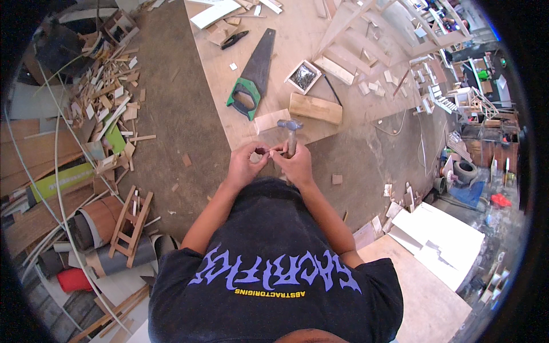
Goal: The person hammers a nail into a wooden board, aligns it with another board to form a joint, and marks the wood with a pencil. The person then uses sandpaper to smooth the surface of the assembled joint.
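Right fingers [278, 158] grasp hammer [292, 136], head jutting beyond them; left fingers [250, 148] close beside, grip unclear.

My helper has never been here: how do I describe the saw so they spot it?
Start at the large tan board ahead of the person. On its left part, beyond and left of the hammer in the right hand, lies the saw. Its long dark blade and green-and-black handle set it apart from the pale wood scraps nearby.
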`<state>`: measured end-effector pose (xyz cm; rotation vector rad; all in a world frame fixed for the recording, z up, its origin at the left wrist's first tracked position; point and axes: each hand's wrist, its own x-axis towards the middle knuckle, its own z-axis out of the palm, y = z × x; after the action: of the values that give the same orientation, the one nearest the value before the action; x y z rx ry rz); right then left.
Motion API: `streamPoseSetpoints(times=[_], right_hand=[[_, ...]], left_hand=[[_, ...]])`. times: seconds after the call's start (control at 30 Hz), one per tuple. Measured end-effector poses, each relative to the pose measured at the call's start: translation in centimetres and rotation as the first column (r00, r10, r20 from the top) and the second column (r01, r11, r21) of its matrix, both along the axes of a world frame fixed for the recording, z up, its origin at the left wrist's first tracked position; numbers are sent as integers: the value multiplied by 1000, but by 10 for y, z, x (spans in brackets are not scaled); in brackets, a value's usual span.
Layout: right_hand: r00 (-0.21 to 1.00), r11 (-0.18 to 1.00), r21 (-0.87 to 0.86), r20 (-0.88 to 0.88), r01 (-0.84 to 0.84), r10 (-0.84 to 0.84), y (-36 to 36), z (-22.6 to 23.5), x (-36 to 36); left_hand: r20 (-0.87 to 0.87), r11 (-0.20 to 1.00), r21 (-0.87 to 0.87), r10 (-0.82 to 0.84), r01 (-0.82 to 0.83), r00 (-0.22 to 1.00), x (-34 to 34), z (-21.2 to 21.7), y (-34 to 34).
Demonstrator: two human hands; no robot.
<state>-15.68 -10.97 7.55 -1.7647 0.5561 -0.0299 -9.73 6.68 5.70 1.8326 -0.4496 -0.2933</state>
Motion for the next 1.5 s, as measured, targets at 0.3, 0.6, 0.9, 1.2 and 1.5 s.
streamPoseSetpoints(times=[0.3,0.6,0.9,1.2,1.5], right_hand=[[995,990,-128,-82,52,-63,-15,-3,13],[994,990,-119,-80,69,-78,-28,-16,9],[988,989,-131,-127,70,-87,-27,-13,6],[991,990,-139,-119,38,-55,-20,-21,2],[986,982,-182,-169,-40,9,-17,-13,1]], left_hand=[[482,977,-2,189,-214,856,46,-47,-13],[504,981,-23,176,-191,845,52,-74,-31],[490,980,-12,179,-199,853,52,-81,-28],[313,959,-39,279,-282,908,42,-77,-30],[324,943,-92,332,-319,886,41,-91,-35]])
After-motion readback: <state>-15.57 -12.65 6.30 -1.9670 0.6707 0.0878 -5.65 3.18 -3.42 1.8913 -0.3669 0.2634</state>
